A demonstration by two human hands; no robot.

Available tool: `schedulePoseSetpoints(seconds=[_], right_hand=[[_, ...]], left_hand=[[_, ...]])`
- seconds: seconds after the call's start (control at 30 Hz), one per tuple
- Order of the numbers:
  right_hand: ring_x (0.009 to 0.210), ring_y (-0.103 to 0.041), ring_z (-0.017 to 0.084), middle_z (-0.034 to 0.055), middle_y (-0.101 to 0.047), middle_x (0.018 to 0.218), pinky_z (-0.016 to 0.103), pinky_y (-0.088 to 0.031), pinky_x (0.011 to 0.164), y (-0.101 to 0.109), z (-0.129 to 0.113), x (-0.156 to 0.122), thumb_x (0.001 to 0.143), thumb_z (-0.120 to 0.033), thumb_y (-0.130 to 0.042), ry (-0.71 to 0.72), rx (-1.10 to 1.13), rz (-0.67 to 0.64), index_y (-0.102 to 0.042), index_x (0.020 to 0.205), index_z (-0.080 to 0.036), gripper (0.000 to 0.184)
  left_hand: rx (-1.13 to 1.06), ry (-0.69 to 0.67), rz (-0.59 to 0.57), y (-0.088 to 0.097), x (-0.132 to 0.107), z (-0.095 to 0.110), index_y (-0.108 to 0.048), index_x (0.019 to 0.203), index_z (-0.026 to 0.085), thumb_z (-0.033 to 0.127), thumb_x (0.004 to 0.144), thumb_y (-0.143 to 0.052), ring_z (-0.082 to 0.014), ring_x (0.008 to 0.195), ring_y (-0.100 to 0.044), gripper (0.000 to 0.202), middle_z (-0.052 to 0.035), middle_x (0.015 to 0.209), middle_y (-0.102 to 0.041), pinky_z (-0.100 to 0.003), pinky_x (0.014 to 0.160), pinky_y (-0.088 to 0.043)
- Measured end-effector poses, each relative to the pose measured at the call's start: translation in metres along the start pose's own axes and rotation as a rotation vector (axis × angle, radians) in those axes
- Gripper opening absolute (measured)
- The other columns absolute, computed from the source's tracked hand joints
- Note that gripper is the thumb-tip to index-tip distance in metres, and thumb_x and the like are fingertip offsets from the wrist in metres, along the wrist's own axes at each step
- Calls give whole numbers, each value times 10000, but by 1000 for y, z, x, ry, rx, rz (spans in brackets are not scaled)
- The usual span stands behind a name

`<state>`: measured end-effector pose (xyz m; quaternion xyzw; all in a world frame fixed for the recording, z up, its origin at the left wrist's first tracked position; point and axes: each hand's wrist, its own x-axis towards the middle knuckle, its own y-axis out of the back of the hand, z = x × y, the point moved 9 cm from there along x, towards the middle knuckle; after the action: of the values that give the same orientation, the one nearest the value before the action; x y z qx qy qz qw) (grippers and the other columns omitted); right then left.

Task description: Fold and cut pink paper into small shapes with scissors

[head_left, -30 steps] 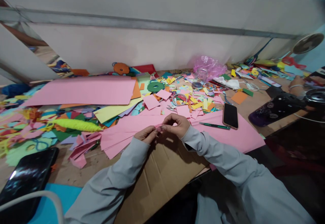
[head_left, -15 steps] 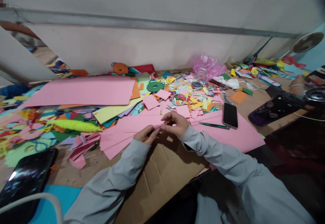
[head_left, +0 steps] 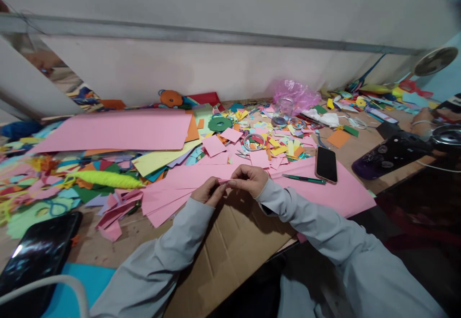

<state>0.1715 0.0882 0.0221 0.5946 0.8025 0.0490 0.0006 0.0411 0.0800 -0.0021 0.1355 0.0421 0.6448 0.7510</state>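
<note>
My left hand (head_left: 208, 192) and my right hand (head_left: 248, 179) meet over the near edge of the table, both closed. Between their fingertips is a small piece of pink paper (head_left: 224, 181), mostly hidden by the fingers. Beneath them lies a brown cardboard sheet (head_left: 230, 246). Larger pink paper sheets (head_left: 169, 202) fan out beside my left hand. To the right of my right hand, a green pen (head_left: 304, 178) rests on a pink sheet (head_left: 338, 198). Cut pink squares (head_left: 213, 145) and a pair of scissors, partly covered, lie just beyond my hands.
A phone (head_left: 326, 164) lies right of the pen, with a dark bottle (head_left: 382, 154) on its side further right. Another phone (head_left: 39, 255) is at near left. Behind are a tape roll (head_left: 254, 141), a glass jar (head_left: 284, 109), a large pink sheet (head_left: 118, 130) and colourful scraps.
The fingers of my right hand have curled in and lowered onto the small pink paper. My left hand has barely moved.
</note>
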Motion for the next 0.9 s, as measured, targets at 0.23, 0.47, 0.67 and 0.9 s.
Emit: schedulePoseSetpoints(seconds=[0.23,0.47,0.67,0.9], right_hand=[[567,-491,92,-18,-595,636,206,-377,527,-3,-1,-2,711,-519,-707,10,-145,17,-633,776,-159,373],[600,-434,88,-37,-517,612,206,-334,556,-9,3,-1,813,-473,-620,81,-199,-87,-638,739,-154,327],[574,-446,91,-39,-521,593,205,-345,537,-5,6,1,779,-512,-630,-28,-118,-59,-592,711,-160,361],[595,-475,94,-20,-567,643,215,-380,575,3,-7,0,789,-547,-604,-22,-143,23,-582,734,-163,389]], left_hand=[[-64,66,38,6,1,-8,-556,691,207,519,796,-566,-100,450,-435,330,53,511,-539,-218,460,-331],[-163,106,-4,1,1,-8,-544,688,203,539,758,-604,-95,429,-443,349,45,500,-573,-213,452,-329],[-118,115,-72,-3,2,-12,-556,655,199,500,765,-591,-100,456,-426,322,51,492,-527,-219,464,-312],[-182,194,-92,-5,-2,-16,-656,693,185,486,718,-653,-117,536,-489,302,21,588,-597,-224,509,-364]])
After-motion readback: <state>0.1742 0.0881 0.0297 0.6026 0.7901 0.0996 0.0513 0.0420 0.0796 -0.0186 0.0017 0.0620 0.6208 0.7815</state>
